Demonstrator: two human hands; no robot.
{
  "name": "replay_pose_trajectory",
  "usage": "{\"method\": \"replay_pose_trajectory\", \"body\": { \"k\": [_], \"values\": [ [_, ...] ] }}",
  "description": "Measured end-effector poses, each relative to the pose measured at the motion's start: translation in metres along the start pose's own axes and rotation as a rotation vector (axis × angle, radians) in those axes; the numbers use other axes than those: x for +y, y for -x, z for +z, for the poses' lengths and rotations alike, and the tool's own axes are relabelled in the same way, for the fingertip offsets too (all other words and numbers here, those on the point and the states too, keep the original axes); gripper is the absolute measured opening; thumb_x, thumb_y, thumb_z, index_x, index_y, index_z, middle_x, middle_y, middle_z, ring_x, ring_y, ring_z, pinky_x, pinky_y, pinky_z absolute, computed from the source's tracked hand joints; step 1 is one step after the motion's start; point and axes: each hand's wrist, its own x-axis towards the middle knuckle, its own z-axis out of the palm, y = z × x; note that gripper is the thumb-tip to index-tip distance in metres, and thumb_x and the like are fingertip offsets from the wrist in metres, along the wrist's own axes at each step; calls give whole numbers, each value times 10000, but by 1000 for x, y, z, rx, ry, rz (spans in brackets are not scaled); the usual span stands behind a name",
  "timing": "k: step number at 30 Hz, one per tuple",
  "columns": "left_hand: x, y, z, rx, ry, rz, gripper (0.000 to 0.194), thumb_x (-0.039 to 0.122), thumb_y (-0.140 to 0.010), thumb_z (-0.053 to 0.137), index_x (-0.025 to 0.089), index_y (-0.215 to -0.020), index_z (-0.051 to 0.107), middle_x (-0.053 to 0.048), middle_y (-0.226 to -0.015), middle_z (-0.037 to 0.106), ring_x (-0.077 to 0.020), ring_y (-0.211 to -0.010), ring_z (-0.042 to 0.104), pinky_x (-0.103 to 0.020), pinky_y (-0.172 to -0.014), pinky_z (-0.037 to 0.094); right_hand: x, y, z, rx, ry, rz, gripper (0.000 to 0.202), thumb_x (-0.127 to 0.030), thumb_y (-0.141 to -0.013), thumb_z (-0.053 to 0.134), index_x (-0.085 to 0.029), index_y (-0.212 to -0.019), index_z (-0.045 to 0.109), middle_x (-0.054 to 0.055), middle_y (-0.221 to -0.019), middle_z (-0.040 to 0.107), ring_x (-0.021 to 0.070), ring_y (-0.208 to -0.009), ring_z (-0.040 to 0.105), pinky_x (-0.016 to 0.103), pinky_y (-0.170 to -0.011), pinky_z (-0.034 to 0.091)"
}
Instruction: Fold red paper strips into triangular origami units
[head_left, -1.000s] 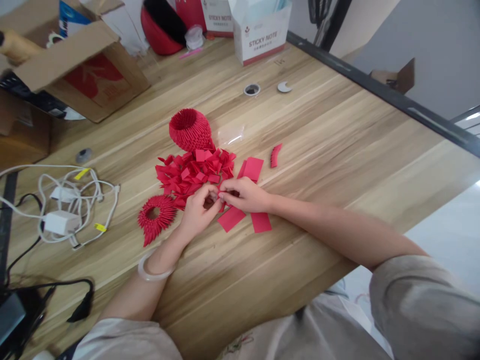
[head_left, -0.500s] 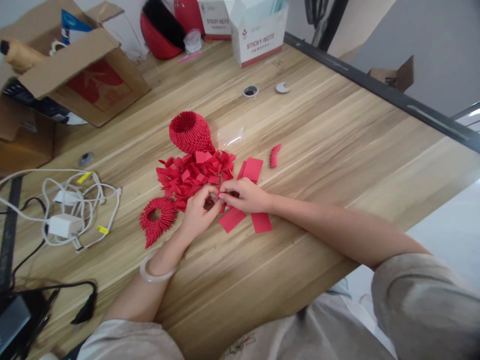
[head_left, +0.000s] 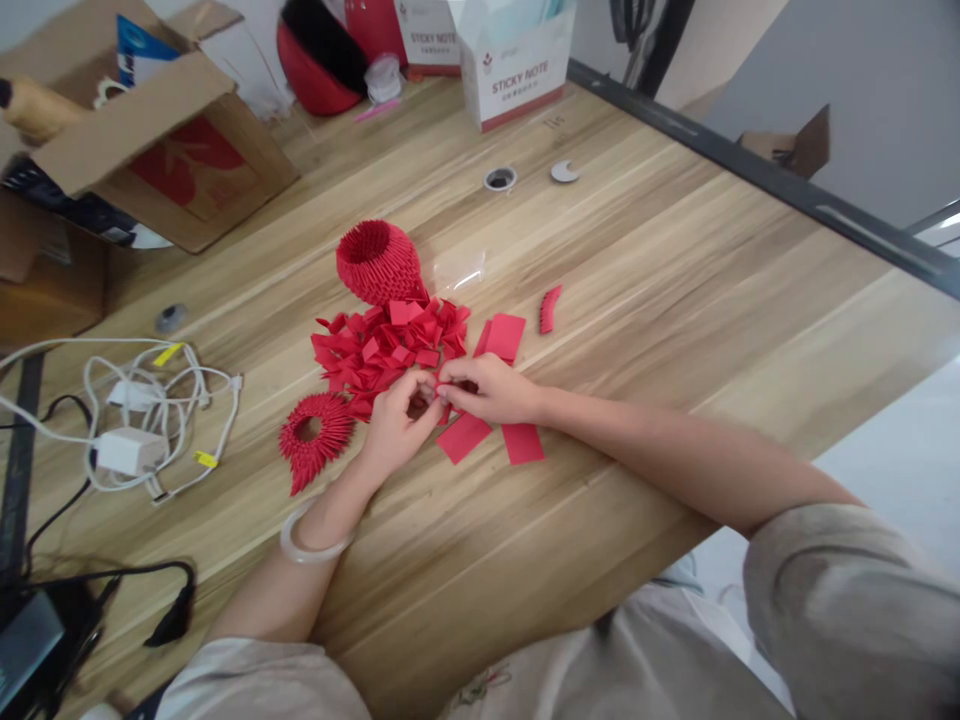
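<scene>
My left hand (head_left: pixel 403 415) and my right hand (head_left: pixel 487 390) meet fingertip to fingertip, both pinching a small piece of red paper (head_left: pixel 441 388) that the fingers mostly cover. Flat red paper slips (head_left: pixel 463 437) lie under and around my right hand. Just beyond the fingers is a heap of folded red paper pieces (head_left: pixel 390 345). Behind the heap a round red bowl of interlocked paper pieces (head_left: pixel 377 262) lies tilted. Left of my left hand rests a spiky red paper ring with a tail (head_left: pixel 330 418). A short curved red paper strip (head_left: pixel 550 309) lies off to the right.
White cables with a charger (head_left: pixel 131 452) tangle at the left. An open cardboard box (head_left: pixel 247 195) stands at the far left and a sticky note box (head_left: pixel 517 85) at the back. A cable hole (head_left: pixel 500 179) and its grey cover (head_left: pixel 564 172) are nearer the middle.
The hands keep the same pinch on the red paper with hardly any movement. The whole view has shifted very slightly.
</scene>
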Motion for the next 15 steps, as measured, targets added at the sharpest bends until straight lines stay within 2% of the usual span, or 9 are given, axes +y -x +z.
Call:
{"method": "replay_pose_trajectory", "body": {
  "k": [10, 15],
  "values": [
    [3, -1, -1, -2, 5, -19, 120, 283, -823, 561, 168, -839, 531, 17, -659, 588, -89, -578, 540, -184, -569, 433, 1, 0, 1, 23, -2, -30, 214, -228, -880, 471, -136, -688, 499, -37, -557, 461, 59, -528, 389, 186, -557, 290],
    [2, 0, 0, -6, 4, -17, 112, 274, -818, 559, 170, -850, 531, 3, -693, 609, -94, -603, 552, -191, -590, 443, 0, 0, 0, 14, -4, -17, 200, -227, -877, 463, -134, -706, 509, -16, -595, 511, 68, -545, 419, 191, -568, 303]
  ]
}}
